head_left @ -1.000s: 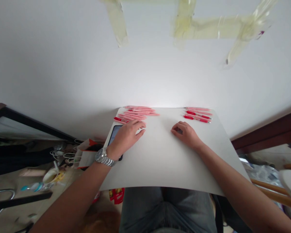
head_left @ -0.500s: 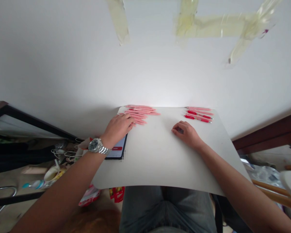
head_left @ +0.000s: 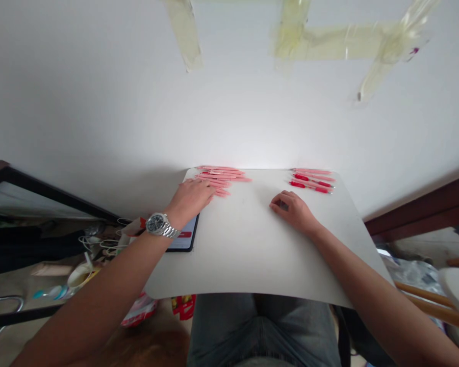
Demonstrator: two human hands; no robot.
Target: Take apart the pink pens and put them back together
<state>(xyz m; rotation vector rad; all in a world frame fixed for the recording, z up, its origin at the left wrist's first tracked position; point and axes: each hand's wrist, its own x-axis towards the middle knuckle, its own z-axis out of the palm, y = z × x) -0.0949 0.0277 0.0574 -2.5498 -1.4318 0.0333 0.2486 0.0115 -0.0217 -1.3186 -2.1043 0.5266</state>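
Note:
My left hand (head_left: 193,195), with a silver watch (head_left: 156,224) on its wrist, lies at the near left side of a loose pile of pink pens (head_left: 229,178). Its fingers are curled down among the nearest pens, and their tips are hidden, so what they grip does not show. A phone (head_left: 185,243) with a lit screen lies partly under this wrist. My right hand (head_left: 290,206) rests on the white table (head_left: 245,255), thumb and fingers curled together, with nothing visible in them. Just beyond it are pink pens (head_left: 313,172) and two pens with red grips (head_left: 311,187), lying side by side.
A white wall (head_left: 233,112) with strips of yellowed tape (head_left: 336,46) rises directly behind the table. Left of the table, below its top, are a cup (head_left: 78,277), cables and a bottle (head_left: 57,292). A dark red wooden piece (head_left: 424,209) stands at the right.
My left hand has shifted slightly right, and its wrist has moved over more of the phone. My right hand and the pens at the right stay as they were.

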